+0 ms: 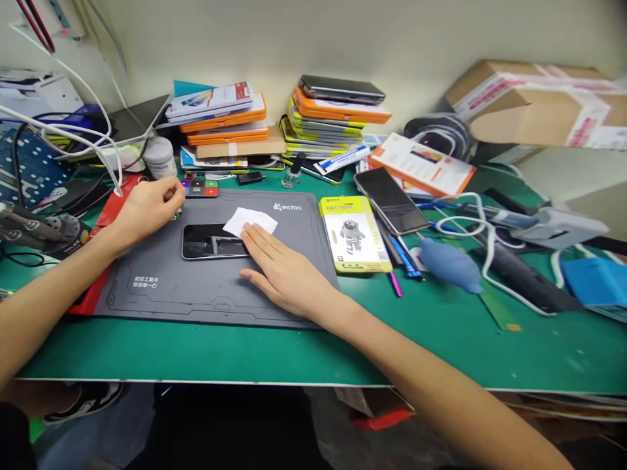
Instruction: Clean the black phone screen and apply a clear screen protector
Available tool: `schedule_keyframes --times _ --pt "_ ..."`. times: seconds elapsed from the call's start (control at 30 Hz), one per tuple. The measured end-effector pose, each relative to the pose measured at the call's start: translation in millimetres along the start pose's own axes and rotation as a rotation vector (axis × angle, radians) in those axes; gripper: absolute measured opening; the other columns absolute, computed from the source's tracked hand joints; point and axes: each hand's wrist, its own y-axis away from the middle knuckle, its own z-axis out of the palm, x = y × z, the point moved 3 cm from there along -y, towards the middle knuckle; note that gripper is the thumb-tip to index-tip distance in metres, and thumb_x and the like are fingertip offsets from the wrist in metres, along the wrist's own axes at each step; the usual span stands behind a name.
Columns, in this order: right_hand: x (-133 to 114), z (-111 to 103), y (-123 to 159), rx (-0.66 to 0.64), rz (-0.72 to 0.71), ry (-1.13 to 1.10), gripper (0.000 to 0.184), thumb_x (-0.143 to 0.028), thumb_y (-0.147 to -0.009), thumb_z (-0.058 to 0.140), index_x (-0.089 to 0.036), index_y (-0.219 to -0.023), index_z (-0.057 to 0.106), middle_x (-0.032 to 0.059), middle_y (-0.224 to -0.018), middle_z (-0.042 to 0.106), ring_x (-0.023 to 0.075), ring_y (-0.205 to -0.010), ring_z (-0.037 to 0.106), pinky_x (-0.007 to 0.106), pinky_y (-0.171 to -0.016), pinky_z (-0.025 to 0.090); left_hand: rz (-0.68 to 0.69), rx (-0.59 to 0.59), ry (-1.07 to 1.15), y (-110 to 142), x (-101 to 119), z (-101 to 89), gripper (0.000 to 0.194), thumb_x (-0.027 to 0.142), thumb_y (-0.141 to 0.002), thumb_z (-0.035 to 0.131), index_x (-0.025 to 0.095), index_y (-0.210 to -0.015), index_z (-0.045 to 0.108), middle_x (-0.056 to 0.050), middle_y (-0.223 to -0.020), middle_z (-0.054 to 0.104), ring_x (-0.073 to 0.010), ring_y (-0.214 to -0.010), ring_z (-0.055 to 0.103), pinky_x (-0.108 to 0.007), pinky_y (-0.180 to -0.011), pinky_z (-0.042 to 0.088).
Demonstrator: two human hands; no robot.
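A smartphone (206, 241) with a dark, glossy screen lies flat on the grey work mat (196, 297). A white wipe (249, 220) covers its right end. My right hand (289, 271) rests with stretched, flat fingers on the wipe, the thumb apart and over the mat. Curled fingers show on my left hand (149, 209), above the mat's upper left part, beside a small box with coloured squares (198, 188). Whatever those fingers may hold is hidden; a small greenish bit shows just below them.
Right of the mat are a yellow battery package (355, 235), another phone (392, 199) and a blue air blower (450, 264). Stacked boxes (228, 121) line the wall near a small glass bottle (292, 171) and a white jar (160, 158). Cables (484, 228) sprawl at right.
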Motion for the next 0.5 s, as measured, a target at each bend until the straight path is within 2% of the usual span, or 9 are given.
schedule_keyframes --times 0.03,0.1,0.2,0.27,0.43,0.5 --pt "0.7 -0.6 -0.7 -0.010 0.004 -0.003 0.074 -0.053 -0.118 0.050 -0.003 -0.172 0.047 0.0238 -0.179 0.042 0.0341 -0.170 0.038 0.056 -0.140 0.037 0.000 0.002 -0.004 -0.5 -0.5 -0.1 0.022 0.036 -0.098 0.052 0.023 -0.083 0.062 0.000 -0.071 0.070 -0.0170 -0.066 0.059 -0.031 -0.069 0.038" --pt "-1.6 -5.0 1.2 0.000 0.004 0.027 0.072 -0.054 -0.119 0.047 -0.001 -0.168 0.052 0.0257 -0.175 0.048 0.0360 -0.167 0.044 0.058 -0.140 0.038 0.019 0.004 -0.011 -1.1 -1.1 0.6 0.023 0.036 -0.099 0.053 0.023 -0.085 0.064 -0.001 -0.071 0.072 -0.0177 -0.069 0.061 -0.030 -0.069 0.039" --pt "-7.5 -12.7 7.6 0.046 -0.022 0.085 0.062 -0.048 -0.121 0.043 -0.002 -0.155 0.067 0.0253 -0.162 0.064 0.0368 -0.154 0.063 0.058 -0.133 0.049 0.104 -0.029 -0.040 0.2 0.6 4.3 0.028 0.041 -0.102 0.052 0.022 -0.090 0.069 -0.002 -0.075 0.074 -0.0186 -0.072 0.065 -0.030 -0.070 0.041" --pt "-6.4 -13.7 9.3 0.069 -0.050 0.089 0.054 -0.041 -0.121 0.044 -0.004 -0.151 0.071 0.0228 -0.158 0.069 0.0350 -0.149 0.068 0.055 -0.128 0.056 0.185 -0.080 -0.094 2.3 3.4 8.0 0.030 0.044 -0.102 0.053 0.022 -0.094 0.072 -0.002 -0.078 0.076 -0.0196 -0.073 0.066 -0.031 -0.070 0.042" --pt "15.1 -5.9 -0.5 0.106 -0.067 0.016 0.053 -0.038 -0.119 0.050 -0.007 -0.159 0.064 0.0203 -0.167 0.060 0.0330 -0.157 0.059 0.057 -0.130 0.053 0.321 -0.106 -0.152 6.7 6.6 12.6 0.035 0.047 -0.103 0.052 0.022 -0.105 0.076 -0.006 -0.100 0.082 -0.0228 -0.088 0.073 -0.033 -0.079 0.048" --pt "22.5 -6.5 -2.6 0.136 -0.043 -0.015 0.049 -0.036 -0.119 0.050 -0.011 -0.156 0.069 0.0175 -0.164 0.063 0.0319 -0.153 0.063 0.055 -0.127 0.056 0.352 -0.095 -0.119 7.0 5.7 12.0 0.037 0.048 -0.105 0.051 0.022 -0.107 0.077 -0.007 -0.107 0.083 -0.0231 -0.093 0.073 -0.035 -0.083 0.050"
